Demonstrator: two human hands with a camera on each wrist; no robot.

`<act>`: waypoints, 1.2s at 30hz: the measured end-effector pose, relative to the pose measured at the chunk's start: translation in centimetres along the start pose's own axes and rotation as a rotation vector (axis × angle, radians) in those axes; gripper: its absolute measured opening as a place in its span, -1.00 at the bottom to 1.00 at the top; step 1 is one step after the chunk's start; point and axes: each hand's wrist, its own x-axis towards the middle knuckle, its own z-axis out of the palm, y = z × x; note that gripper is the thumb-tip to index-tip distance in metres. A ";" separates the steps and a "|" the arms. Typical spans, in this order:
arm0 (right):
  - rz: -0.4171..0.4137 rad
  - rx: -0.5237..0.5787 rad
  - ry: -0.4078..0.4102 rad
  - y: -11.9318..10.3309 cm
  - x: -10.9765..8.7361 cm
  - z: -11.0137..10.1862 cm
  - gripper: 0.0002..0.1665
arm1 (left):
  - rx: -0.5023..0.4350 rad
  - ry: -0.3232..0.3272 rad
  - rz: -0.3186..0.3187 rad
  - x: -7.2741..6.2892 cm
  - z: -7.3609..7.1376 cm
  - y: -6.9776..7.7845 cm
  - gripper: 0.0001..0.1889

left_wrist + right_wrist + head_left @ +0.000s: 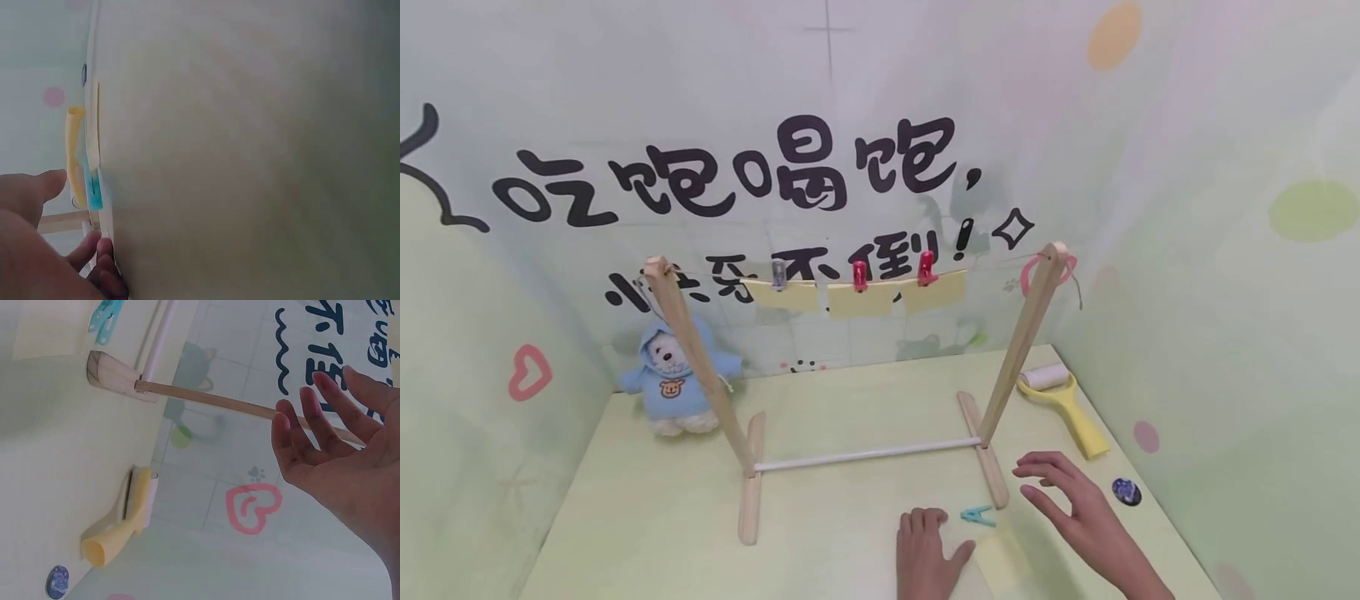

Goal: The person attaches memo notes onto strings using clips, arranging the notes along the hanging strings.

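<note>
On the table at the front, my left hand (923, 550) rests with loosely bent fingers, holding nothing. Just right of it lie a teal clothespin (977, 515) and a pale yellow paper note (1002, 557). My right hand (1086, 518) hovers over the table to the right of the note, its fingers relaxed and apart, as the right wrist view also shows. Behind the hands stands a wooden frame (1022, 342) with a string between its two posts. Three yellow notes (860, 302) hang on the string, held by a grey clothespin (778, 275) and two red clothespins (859, 276).
A plush toy in a blue hoodie (676, 400) sits behind the frame's left post. To the right lie a yellow-handled lint roller (1070, 408) and a round dark blue object (1126, 491). A white rod (865, 456) joins the frame's feet. Printed walls enclose the table.
</note>
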 end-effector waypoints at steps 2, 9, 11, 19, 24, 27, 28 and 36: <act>0.004 0.008 -0.008 0.3 -0.1 0.5 -0.53 | 0.133 0.070 0.006 -0.6 1.1 0.3 -0.40; -0.013 -0.179 -0.003 2.5 -1.5 2.6 -0.50 | 0.439 0.112 0.014 -1.5 3.6 1.5 -0.18; -0.008 -0.278 -0.017 3.0 -2.2 3.3 -0.50 | 0.472 0.115 0.027 -1.7 3.9 1.8 -0.17; 0.107 -0.378 -0.114 3.1 -2.7 5.2 -0.69 | 0.502 0.102 0.071 -1.8 3.4 1.8 -0.29; 0.163 -0.349 -0.144 4.2 -1.8 6.5 -0.69 | 0.406 0.072 0.079 -1.4 2.3 0.9 -0.45; 0.191 -0.273 -0.209 6.7 -2.3 7.8 -0.63 | 0.323 0.047 0.068 -1.2 1.8 0.5 -0.53; 0.190 -0.250 -0.227 7.7 -2.6 8.3 -0.60 | 0.304 0.036 0.065 -1.2 1.7 0.4 -0.54; 0.295 -0.189 -0.365 13.5 -4.9 11.2 -0.47 | 0.215 -0.048 0.060 -0.7 0.8 -0.5 -0.63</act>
